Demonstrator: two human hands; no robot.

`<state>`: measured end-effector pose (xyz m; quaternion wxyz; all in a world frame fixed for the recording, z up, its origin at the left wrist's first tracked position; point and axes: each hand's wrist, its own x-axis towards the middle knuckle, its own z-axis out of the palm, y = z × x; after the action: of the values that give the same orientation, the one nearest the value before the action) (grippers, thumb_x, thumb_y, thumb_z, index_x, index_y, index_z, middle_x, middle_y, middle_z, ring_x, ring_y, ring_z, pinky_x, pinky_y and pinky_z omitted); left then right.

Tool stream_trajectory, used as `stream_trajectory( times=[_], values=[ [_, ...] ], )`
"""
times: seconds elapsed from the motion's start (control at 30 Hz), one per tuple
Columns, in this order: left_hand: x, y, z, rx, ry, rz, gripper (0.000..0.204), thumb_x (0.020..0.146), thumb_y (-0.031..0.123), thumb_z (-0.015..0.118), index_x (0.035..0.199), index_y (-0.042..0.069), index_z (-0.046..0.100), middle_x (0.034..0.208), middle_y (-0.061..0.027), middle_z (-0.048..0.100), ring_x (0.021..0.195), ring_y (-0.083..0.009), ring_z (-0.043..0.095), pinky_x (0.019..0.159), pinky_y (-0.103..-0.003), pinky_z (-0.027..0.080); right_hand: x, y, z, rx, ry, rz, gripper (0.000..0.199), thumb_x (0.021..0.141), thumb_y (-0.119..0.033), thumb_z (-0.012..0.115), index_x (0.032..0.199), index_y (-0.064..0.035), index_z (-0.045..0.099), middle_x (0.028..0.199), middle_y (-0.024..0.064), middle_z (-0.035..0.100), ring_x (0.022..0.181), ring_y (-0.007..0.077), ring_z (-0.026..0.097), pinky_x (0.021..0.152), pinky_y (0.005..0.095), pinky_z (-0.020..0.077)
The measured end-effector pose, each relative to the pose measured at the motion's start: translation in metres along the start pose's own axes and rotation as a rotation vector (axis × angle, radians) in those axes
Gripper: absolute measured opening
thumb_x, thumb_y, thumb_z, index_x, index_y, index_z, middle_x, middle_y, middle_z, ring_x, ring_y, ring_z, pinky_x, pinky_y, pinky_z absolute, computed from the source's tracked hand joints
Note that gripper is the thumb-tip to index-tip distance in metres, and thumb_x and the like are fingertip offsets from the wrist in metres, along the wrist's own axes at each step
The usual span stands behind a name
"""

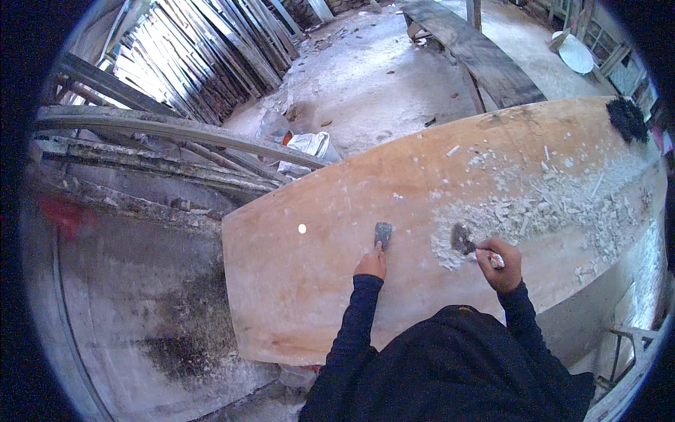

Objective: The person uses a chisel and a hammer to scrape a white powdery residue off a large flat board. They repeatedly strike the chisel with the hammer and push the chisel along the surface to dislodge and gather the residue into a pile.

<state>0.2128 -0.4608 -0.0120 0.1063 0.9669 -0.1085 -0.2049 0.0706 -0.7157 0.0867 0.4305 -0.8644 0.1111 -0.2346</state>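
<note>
Holding a scraper [382, 233] forward is the left hand [370, 263]; the right hand [503, 267] grips a tool [462, 240] pointing leftward.

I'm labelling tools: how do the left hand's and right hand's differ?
The scraper in the left hand looks grey; the tool in the right hand, darker brown. The scraper points away from the body, the tool leftward. The scraper is over mostly bare board, the tool at white flakes. Both are held one-handed.
</note>
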Motion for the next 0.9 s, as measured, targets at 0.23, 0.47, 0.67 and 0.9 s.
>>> stream_trajectory(
  times=[0.23,0.47,0.67,0.9],
  values=[
    [-0.020,-0.005,0.010,-0.028,0.010,0.032,0.037,0.084,0.027,0.042,0.119,0.017,0.046,0.084,-0.0195,0.059,0.078,-0.0344,0.058,0.068,-0.046,0.046,-0.006,-0.005,-0.010,-0.015,-0.012,-0.027,0.010,0.069,-0.011,0.062,0.076,-0.0049,0.057,0.069,0.0115,0.059,0.063,0.0271,0.060,0.056,0.0320,0.0466],
    [-0.005,-0.005,0.009,-0.010,0.068,0.064,0.036,0.084,0.028,0.042,0.119,0.018,0.047,0.083,-0.0187,0.059,0.075,-0.0343,0.058,0.065,-0.046,0.047,-0.013,-0.005,-0.009,-0.006,-0.044,-0.017,0.010,0.069,-0.011,0.061,0.075,-0.0048,0.057,0.069,0.0117,0.059,0.063,0.0273,0.060,0.056,0.0323,0.0467],
    [-0.034,-0.003,0.012,0.035,0.027,0.040,0.037,0.084,0.027,0.042,0.119,0.019,0.046,0.082,-0.0178,0.059,0.075,-0.0340,0.058,0.065,-0.046,0.046,-0.017,-0.004,-0.009,0.001,-0.026,-0.022,0.010,0.069,-0.011,0.061,0.076,-0.0048,0.057,0.069,0.0119,0.059,0.063,0.0265,0.060,0.055,0.0317,0.0466],
    [0.000,0.001,0.007,-0.030,0.034,0.058,0.037,0.084,0.026,0.042,0.120,0.018,0.046,0.088,-0.0184,0.059,0.078,-0.0339,0.057,0.066,-0.046,0.046,-0.015,-0.005,-0.008,-0.017,-0.018,-0.036,0.010,0.069,-0.011,0.062,0.076,-0.0048,0.057,0.069,0.0118,0.060,0.063,0.0261,0.060,0.056,0.0310,0.0467]
  ],
)
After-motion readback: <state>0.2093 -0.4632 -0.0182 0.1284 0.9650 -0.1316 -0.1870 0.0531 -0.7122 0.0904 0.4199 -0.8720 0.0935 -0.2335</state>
